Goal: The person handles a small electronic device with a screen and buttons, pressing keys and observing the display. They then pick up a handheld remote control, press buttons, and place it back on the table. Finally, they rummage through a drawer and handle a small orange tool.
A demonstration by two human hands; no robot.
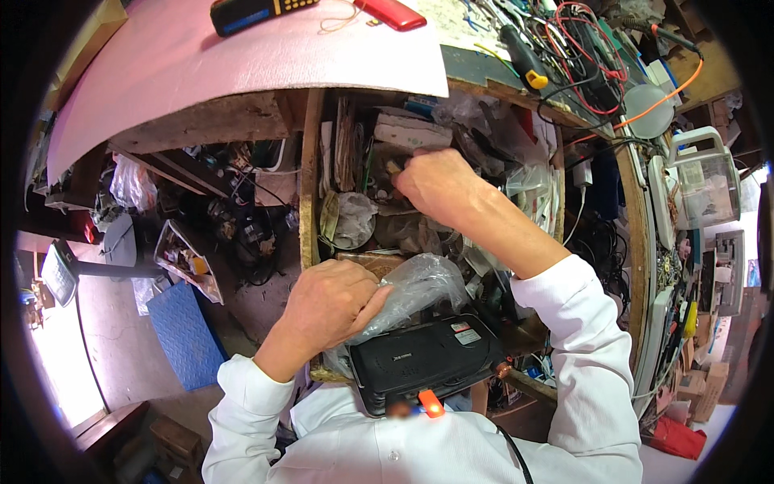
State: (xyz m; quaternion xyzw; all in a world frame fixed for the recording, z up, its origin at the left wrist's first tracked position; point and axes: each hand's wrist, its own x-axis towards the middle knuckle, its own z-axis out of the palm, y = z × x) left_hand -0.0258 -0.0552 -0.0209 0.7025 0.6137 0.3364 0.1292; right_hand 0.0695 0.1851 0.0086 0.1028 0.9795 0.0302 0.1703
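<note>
My left hand [329, 302] is closed, with thumb and fingers curled at the edge of a crumpled clear plastic bag [423, 286] in the front of an open wooden drawer. Farther in, my right hand [442, 187] reaches down into the clutter, its fingers bent together and their tips mostly hidden. Just beyond it lies a whitish box [413, 129]. A small knotted plastic bag [355, 219] rests left of my right hand. Close to my body, a black plastic case [423, 355] lies across the drawer front.
A pink-covered tabletop [242, 68] overhangs the drawer, carrying a black keypad device [262, 12] and a red case [393, 12]. Tools and cables, including a black-yellow screwdriver [524, 58], crowd the upper right. The drawer's wooden side [310, 177] stands left of my hands.
</note>
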